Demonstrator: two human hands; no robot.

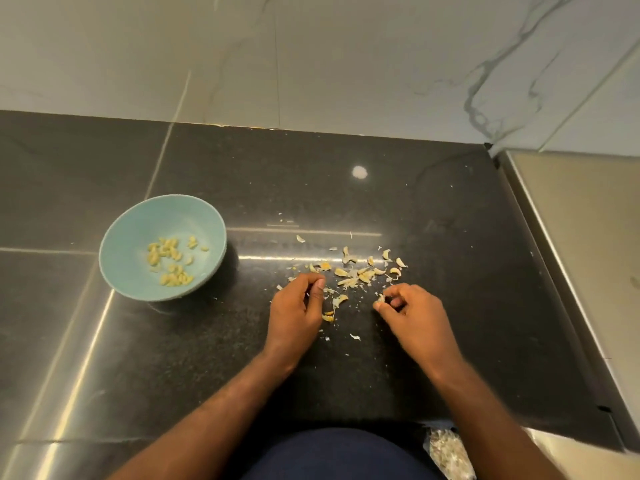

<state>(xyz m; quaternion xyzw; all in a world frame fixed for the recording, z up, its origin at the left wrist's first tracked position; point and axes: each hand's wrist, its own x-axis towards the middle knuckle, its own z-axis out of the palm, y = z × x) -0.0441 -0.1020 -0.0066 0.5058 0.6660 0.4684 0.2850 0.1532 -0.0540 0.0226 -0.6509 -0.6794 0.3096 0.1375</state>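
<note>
Garlic clove (pixel 381 298) is pinched in the right hand's (pixel 412 317) grip, low over the table (pixel 450 237). Left hand (pixel 298 306) is curled; contents cannot be told. Risk: the small clove slips and is lost among the loose skins (pixel 356 275), well apart from the bowl (pixel 124 233).

A black speckled countertop (pixel 433 209) fills the middle of the frame, with a round light reflection (pixel 359 172) above centre. A pale blue bowl (pixel 131 237) sits at centre left, holding yellowish peeled cloves (pixel 169 259). A white marble wall (pixel 311 57) spans the top. A clear plastic bag (pixel 448 452) lies at the lower right, a pale ledge (pixel 588 254) at far right
</note>
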